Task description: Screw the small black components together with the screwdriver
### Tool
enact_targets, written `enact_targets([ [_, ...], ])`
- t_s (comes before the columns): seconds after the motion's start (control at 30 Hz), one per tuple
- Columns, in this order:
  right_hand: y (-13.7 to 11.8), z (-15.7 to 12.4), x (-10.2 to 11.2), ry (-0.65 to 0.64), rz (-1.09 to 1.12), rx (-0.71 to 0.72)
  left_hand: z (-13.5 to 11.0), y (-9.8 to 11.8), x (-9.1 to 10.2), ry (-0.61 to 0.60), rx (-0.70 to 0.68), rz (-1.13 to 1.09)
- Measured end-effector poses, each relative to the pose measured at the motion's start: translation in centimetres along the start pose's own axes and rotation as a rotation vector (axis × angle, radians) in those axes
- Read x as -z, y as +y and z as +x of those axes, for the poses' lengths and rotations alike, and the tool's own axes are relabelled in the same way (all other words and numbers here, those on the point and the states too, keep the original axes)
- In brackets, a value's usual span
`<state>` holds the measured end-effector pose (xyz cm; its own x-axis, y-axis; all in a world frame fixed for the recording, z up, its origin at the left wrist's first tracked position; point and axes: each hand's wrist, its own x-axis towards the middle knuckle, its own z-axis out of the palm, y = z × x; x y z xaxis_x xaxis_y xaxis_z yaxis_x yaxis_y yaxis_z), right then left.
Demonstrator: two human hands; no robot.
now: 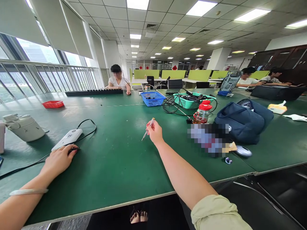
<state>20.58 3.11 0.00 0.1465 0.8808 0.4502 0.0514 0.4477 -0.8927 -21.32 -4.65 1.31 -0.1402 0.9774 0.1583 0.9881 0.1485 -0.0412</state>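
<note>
A small screwdriver [150, 124] with a slim shaft and a gold-coloured cap is pinched in my right hand [155, 131]. Its tip points down and left, over the green tabletop [124, 159]. At the left, my left hand [57, 159] rests on the table with fingers curled around a small black object [76, 149], mostly hidden. Just beyond that hand lies a white power bank-like device [68, 139] marked 25. A black cord [93, 127] loops beside it.
A white bottle [24, 127] lies far left, near a red tray [53, 104]. Ahead are a blue basket [153, 101] and a green basket [184, 102] with cables. A red-lidded bottle [202, 111] and navy bag [240, 121] stand right. A person [118, 81] sits opposite.
</note>
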Motion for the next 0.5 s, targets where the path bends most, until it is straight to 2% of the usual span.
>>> enact_targets([
  [0.1,0.0,0.0,0.1,-0.011,-0.003,-0.002,-0.6,-1.0,0.6,0.026,-0.017,0.074],
  [0.2,0.0,0.1,0.1,-0.012,-0.004,0.001,-1.1,-0.3,1.3,0.108,0.021,0.086],
  [0.3,-0.1,0.1,0.1,-0.014,-0.008,-0.003,-1.3,0.5,2.5,0.181,0.079,0.001],
  [0.4,-0.3,0.0,0.2,-0.021,-0.014,-0.02,-1.3,0.0,3.6,0.154,0.162,-0.084],
  [0.5,-0.4,0.0,0.2,-0.021,-0.018,-0.032,-1.1,-2.2,3.5,0.108,0.168,-0.13],
])
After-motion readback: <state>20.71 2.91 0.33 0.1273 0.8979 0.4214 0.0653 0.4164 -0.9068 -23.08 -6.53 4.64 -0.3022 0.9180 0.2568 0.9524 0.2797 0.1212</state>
